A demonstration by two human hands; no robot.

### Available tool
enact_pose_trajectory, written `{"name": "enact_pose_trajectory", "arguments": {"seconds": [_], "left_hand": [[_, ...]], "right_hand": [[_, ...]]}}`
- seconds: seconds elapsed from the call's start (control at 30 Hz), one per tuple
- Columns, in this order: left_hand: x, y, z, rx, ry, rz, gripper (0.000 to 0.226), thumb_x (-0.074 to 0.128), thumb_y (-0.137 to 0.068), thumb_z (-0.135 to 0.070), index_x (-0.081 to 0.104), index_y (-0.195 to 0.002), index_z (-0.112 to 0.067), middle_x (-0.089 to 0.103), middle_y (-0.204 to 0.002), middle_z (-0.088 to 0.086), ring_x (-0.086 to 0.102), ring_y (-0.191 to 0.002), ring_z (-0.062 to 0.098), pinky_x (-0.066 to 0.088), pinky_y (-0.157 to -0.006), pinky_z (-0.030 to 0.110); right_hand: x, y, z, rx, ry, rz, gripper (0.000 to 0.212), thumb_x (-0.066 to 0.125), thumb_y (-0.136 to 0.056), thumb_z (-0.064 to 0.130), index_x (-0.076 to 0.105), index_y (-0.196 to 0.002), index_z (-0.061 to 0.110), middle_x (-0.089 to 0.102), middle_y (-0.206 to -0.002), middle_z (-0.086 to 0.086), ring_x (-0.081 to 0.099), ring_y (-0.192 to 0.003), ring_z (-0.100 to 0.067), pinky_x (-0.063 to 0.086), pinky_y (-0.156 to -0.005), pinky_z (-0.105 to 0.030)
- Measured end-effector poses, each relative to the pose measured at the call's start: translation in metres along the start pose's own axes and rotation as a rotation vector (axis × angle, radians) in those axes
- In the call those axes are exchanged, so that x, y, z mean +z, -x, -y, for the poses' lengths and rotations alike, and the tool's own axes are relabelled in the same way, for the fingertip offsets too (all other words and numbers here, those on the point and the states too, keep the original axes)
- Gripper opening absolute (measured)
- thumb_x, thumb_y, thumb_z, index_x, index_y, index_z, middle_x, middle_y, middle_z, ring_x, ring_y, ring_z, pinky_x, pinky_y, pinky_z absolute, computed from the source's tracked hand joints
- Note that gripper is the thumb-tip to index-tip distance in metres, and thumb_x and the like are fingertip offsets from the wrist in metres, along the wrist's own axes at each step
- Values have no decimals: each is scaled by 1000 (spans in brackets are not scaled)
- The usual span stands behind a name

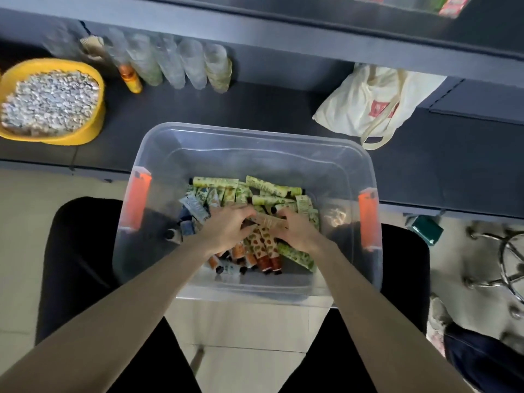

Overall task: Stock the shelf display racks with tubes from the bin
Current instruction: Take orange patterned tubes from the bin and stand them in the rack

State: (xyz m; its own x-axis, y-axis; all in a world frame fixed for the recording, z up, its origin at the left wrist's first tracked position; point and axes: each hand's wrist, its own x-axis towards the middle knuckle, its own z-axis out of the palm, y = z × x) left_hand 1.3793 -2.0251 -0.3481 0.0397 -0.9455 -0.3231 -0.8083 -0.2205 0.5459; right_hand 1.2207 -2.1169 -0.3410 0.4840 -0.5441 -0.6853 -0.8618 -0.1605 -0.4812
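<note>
While left hand (226, 226), right hand (297, 231) grip it, tube (268, 221) lies crosswise.

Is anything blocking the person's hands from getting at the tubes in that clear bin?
Nothing visible. The bin has no lid on, and the left hand and right hand are inside it, together holding a beige tube atop the pile.

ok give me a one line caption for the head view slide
Left hand and right hand grip a tan tube over the patterned tubes piled in the clear bin.
</note>
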Motion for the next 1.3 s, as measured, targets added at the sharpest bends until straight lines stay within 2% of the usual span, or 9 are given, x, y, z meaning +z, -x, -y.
{"name": "enact_pose_trajectory", "arguments": {"seconds": [0.1,0.2,0.43,0.57,0.67,0.8,1.03,1.17,1.3], "left_hand": [[5,-5,-1,-29,-158,142,42,49,-92,-43,48,-131,-26,53,-132,-3,43,-123,20,33,-104,43],[9,-7,-3,-3,-402,212,50,39,-92,-53,47,-129,-20,52,-130,-4,36,-122,21,28,-99,42],[21,-10,-13,-19,-642,205,58,48,-87,-54,52,-118,-5,57,-112,6,34,-114,27,27,-95,42],[22,-16,-16,-184,-404,187,59,65,-74,-58,53,-110,-13,59,-108,-1,34,-114,25,26,-92,39],[13,-20,-24,-290,-203,206,60,69,-63,-63,60,-103,-20,56,-98,-4,35,-112,24,25,-88,39],[9,-12,-30,-281,-52,215,43,75,-66,-46,57,-100,-27,56,-99,-5,39,-112,20,23,-91,39],[-14,-1,-24,-310,551,95,26,76,-71,-13,62,-94,-13,62,-83,-7,61,-82,16,48,-87,32],[-20,1,-18,-374,650,-30,22,72,-76,-12,63,-91,1,58,-72,0,53,-67,17,41,-64,22],[-22,4,-20,-363,673,-73,22,65,-82,-9,59,-102,-4,62,-85,5,61,-76,19,51,-72,27]], "right_hand": [[5,-5,0,44,-170,41,62,57,-80,63,54,-114,12,63,-94,-5,63,-83,-23,51,-67,-33],[3,-9,-5,55,-283,-70,19,62,-90,27,64,-100,10,62,-78,-2,56,-62,-14,47,-55,-19],[-1,-9,-15,105,-94,23,26,61,-91,28,66,-99,4,68,-97,-11,61,-84,-23,48,-76,-35],[6,-9,-10,96,-114,60,22,67,-86,24,59,-82,3,61,-75,-13,54,-69,-21,42,-63,-31],[0,-9,-11,146,-346,-35,19,67,-87,18,51,-87,8,66,-86,-11,67,-72,-24,59,-66,-34],[-12,-1,-10,68,-491,-245,18,76,-77,12,66,-90,4,65,-78,-8,56,-59,-13,43,-47,-12],[-18,7,-1,91,-878,-178,16,63,-81,-12,65,-91,0,67,-96,-23,67,-81,-30,59,-71,-27],[-10,3,-3,143,-668,-176,18,75,-77,6,59,-72,10,66,-86,-15,63,-78,-25,54,-83,-38],[-10,4,-6,155,-432,-306,37,79,-74,13,47,-92,14,55,-83,1,60,-83,-21,53,-73,-35]]}}
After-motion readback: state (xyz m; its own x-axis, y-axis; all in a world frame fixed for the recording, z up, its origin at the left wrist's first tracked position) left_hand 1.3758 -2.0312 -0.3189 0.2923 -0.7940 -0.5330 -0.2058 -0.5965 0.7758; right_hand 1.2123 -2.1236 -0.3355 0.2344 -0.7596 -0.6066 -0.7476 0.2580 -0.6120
